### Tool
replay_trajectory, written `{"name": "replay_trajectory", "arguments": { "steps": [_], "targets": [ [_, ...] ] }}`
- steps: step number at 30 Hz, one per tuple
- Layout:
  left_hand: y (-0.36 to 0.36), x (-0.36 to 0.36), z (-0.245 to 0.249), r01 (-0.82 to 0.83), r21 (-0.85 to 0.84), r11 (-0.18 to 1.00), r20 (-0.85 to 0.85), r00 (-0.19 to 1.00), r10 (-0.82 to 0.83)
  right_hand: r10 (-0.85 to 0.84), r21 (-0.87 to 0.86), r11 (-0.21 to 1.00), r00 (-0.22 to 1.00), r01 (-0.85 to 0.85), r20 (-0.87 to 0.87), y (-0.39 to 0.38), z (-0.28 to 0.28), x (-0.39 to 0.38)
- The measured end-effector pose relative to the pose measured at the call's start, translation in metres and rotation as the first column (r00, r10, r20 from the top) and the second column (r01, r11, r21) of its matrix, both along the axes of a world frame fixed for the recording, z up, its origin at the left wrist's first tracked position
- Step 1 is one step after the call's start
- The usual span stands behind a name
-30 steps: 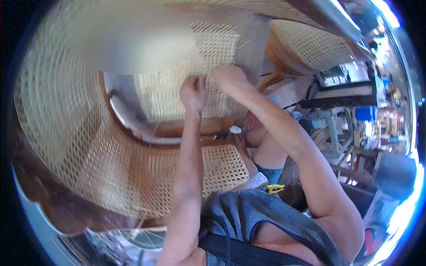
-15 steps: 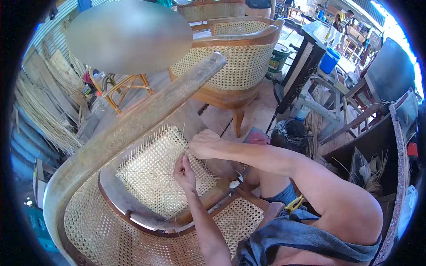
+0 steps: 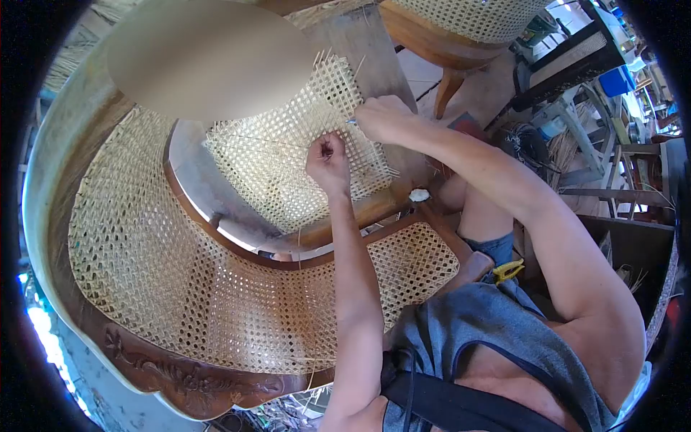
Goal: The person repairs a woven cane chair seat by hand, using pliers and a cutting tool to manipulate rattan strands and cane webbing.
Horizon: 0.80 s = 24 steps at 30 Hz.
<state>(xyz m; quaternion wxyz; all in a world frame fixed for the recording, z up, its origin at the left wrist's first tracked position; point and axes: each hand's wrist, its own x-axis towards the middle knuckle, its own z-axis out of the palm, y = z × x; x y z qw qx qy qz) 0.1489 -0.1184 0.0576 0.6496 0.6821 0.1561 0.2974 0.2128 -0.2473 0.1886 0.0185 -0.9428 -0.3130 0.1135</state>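
Note:
A square of pale woven cane [image 3: 277,169] lies over the seat frame of a wooden chair, with loose strand ends sticking out along its edges. My left hand [image 3: 329,162] is closed over the middle of the weave, fingers curled; whatever it pinches is too small to name. To its upper right, my right hand [image 3: 385,119] is closed at the right edge of the cane. A small shiny tip shows at its fingers, but the thing itself is hidden. The two hands are apart.
The chair's curved cane backrest [image 3: 237,309] wraps around the left and bottom. Another cane chair [image 3: 461,32] stands at the top. A yellow-handled tool [image 3: 508,271] lies by the lap, a white lump [image 3: 419,194] on the frame. A dark coil [image 3: 525,147] sits at the right.
The view has tipped downward, showing more of the backrest and lap. My hands, closer together before, are now a little farther apart, with the right one at the cane's right edge.

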Motion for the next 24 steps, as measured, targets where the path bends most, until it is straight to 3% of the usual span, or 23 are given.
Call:
{"name": "replay_trajectory", "arguments": {
  "steps": [7, 11, 14, 17, 19, 22, 24],
  "targets": [
    [-0.006, -0.003, 0.015, -0.083, -0.028, 0.996, -0.032, 0.996, 0.082, 0.062, 0.017, 0.998, 0.997, -0.063, 0.053, 0.005, 0.001, -0.005],
    [-0.004, -0.002, 0.015, -0.078, -0.037, 0.996, -0.058, 0.995, 0.075, 0.062, 0.030, 0.997, 0.993, -0.066, 0.104, 0.013, 0.001, -0.010],
    [0.000, 0.000, 0.009, -0.024, -0.061, 0.998, 0.014, 1.000, 0.025, 0.109, 0.049, 0.992, 0.987, -0.116, 0.120, 0.027, -0.007, -0.014],
    [0.004, 0.002, 0.005, -0.016, 0.029, 0.999, 0.032, 0.999, 0.015, 0.177, 0.060, 0.981, 0.976, -0.186, 0.131, 0.029, -0.005, -0.013],
    [0.006, 0.002, 0.012, 0.015, 0.201, 0.979, -0.105, 0.994, 0.006, 0.207, 0.045, 0.976, 0.969, -0.215, 0.134, 0.026, 0.000, -0.008],
    [0.002, 0.005, 0.016, 0.014, 0.323, 0.946, -0.138, 0.990, 0.032, 0.118, 0.042, 0.992, 0.990, -0.121, 0.075, 0.022, 0.004, -0.002],
    [-0.001, 0.004, 0.015, 0.022, 0.312, 0.950, -0.138, 0.990, 0.022, 0.056, 0.035, 0.998, 0.998, -0.057, 0.034, 0.023, 0.000, 0.001]
  ]
}}
